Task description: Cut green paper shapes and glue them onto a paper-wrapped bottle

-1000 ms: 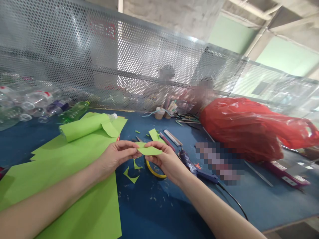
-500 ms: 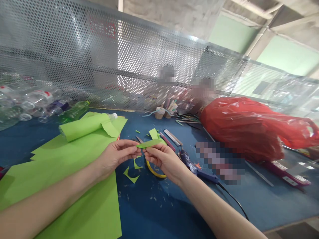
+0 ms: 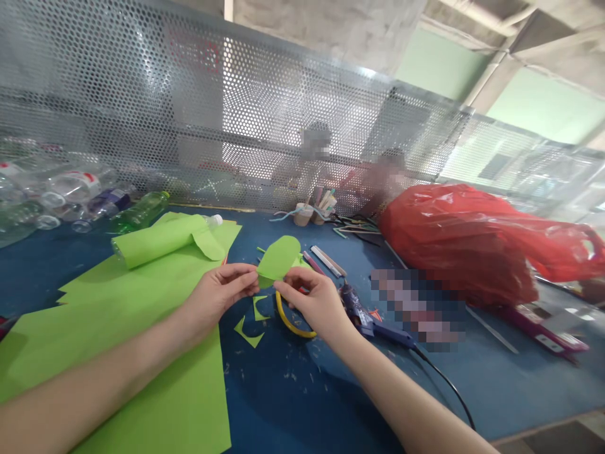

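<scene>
A green paper cutout [image 3: 280,257] with a rounded end is held up between my hands, its lower edge folded. My left hand [image 3: 230,289] pinches its left corner. On the other side my right hand [image 3: 309,291] pinches the lower right edge between thumb and fingers. Just below lie green paper scraps [image 3: 250,334] and a yellow ring [image 3: 289,323], partly behind my right hand. Large green paper sheets [image 3: 189,391] lie under my left forearm. A bottle wrapped in green paper [image 3: 161,239] rests on them.
A blue glue gun [image 3: 378,325] with a black cord lies right of my right hand. Beyond it sits a red plastic bag [image 3: 454,239]. Plastic bottles [image 3: 70,189] lie at the left; cups of sticks [image 3: 312,211] stand by the perforated metal screen [image 3: 265,113].
The green paper cutout has turned from nearly edge-on to show its broad rounded face. My right hand has shifted slightly, and my hands are a little farther apart.
</scene>
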The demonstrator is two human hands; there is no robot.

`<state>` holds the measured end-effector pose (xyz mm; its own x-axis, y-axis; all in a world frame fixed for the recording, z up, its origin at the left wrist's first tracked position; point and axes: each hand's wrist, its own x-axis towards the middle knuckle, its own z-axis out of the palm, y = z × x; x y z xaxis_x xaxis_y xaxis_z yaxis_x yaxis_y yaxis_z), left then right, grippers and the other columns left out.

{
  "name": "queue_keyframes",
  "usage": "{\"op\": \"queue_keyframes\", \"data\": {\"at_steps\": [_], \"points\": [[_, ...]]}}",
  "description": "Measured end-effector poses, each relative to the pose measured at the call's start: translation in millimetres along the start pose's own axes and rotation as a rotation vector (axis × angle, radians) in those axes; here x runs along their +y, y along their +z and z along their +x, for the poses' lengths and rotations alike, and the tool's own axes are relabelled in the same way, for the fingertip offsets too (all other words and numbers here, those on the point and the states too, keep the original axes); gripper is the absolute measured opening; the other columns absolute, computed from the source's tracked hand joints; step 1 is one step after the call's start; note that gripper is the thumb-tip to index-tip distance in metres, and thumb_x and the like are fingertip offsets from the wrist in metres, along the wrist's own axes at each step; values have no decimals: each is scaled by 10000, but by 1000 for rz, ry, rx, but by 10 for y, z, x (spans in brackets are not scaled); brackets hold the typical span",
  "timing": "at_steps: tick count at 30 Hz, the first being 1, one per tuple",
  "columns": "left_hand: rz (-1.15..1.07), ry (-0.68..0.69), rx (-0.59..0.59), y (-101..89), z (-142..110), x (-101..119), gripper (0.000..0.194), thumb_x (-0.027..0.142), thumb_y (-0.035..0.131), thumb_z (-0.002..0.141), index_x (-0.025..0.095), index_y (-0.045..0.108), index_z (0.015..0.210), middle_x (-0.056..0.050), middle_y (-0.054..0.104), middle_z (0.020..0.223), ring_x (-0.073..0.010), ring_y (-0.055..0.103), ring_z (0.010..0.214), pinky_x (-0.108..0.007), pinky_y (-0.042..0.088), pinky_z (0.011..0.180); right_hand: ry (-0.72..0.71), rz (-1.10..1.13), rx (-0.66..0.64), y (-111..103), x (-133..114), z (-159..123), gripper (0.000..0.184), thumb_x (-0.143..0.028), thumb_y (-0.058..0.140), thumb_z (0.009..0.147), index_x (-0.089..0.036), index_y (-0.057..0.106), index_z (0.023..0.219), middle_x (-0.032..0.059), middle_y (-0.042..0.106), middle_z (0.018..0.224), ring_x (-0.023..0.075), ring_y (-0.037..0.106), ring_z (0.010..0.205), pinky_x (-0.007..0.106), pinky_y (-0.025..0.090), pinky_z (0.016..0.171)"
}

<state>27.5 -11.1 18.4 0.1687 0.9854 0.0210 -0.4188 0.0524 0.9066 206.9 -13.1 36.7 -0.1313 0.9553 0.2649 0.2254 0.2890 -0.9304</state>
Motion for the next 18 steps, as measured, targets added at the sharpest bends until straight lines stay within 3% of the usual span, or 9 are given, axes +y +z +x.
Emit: {"op": "queue_keyframes", "data": {"at_steps": [5,11,18], "points": [[227,72,60,-21,0,11,204,347,776,670,205,736,811,61,562,551,-59,446,504,-173,359,485,-115,-156,59,-19,-7,-8,170,-310,697,712,-197,606,622,-7,521,619,154,476,602,277,369,567],[264,82,88,-41,28,-3,248,373,786,643,202,734,815,43,575,602,-74,435,500,-195,349,484,-131,-198,56,-19,-12,-14,195,-324,690,724,-200,604,601,4,537,626,157,472,594,276,356,554],[226,111,17,-40,17,-1,237,343,763,689,191,706,861,57,555,563,-72,457,512,-182,366,497,-126,-154,45,-16,41,-14,151,-324,689,737,-200,623,683,8,527,648,160,479,610,270,392,542]]}}
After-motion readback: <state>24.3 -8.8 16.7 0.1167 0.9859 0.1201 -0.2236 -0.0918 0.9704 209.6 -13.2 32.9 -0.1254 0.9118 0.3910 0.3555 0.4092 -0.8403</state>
